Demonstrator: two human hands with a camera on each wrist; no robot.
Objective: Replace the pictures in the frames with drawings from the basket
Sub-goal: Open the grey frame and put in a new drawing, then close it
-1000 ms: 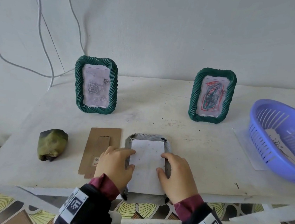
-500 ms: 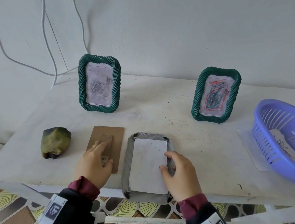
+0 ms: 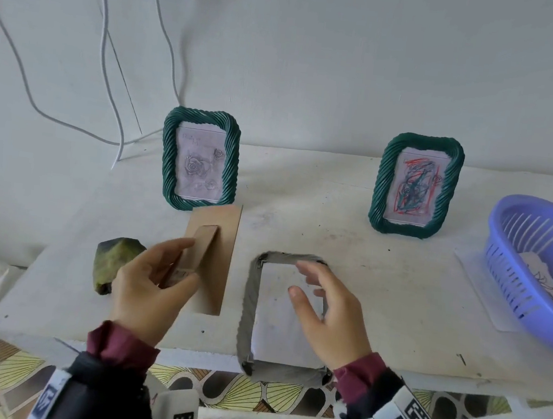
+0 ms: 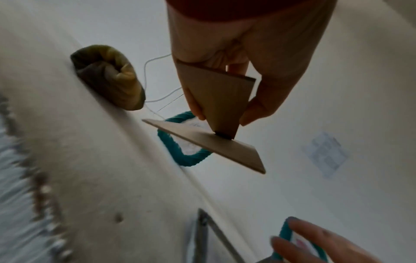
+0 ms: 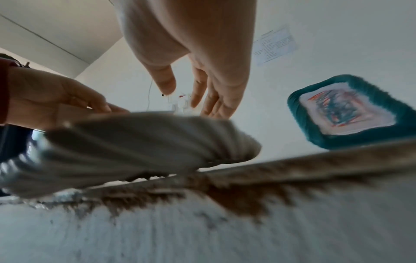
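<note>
Your left hand (image 3: 152, 285) has its grip closed on the fold-out stand flap of the brown backing board (image 3: 215, 254), thumb on one face and fingers on the other; the left wrist view shows the board hanging off that flap, clear of the table (image 3: 379, 290). Your right hand (image 3: 329, 311) holds nothing: fingers relaxed and spread, hovering over the white sheet (image 3: 275, 326) that lies in the face-down frame (image 3: 247, 309) at the table's near edge.

Handling, as judgement: the board looks thin, light and stiff, but the flap hinge is the weak point, so a pinch on the board's edge would be safer for seating it. The sheet is light, limp paper and likely to shift; press it flat. The frame looks rigid and overhangs the edge, so steady it.

Two upright green frames, left (image 3: 199, 161) and right (image 3: 416, 185), stand near the wall. The purple basket (image 3: 516, 271) at right holds a drawing (image 3: 539, 277).

Against half a second ago: the board lay flat under your left hand; now it is raised. Your right hand was touching the frame's right edge; now it hovers above the sheet.
</note>
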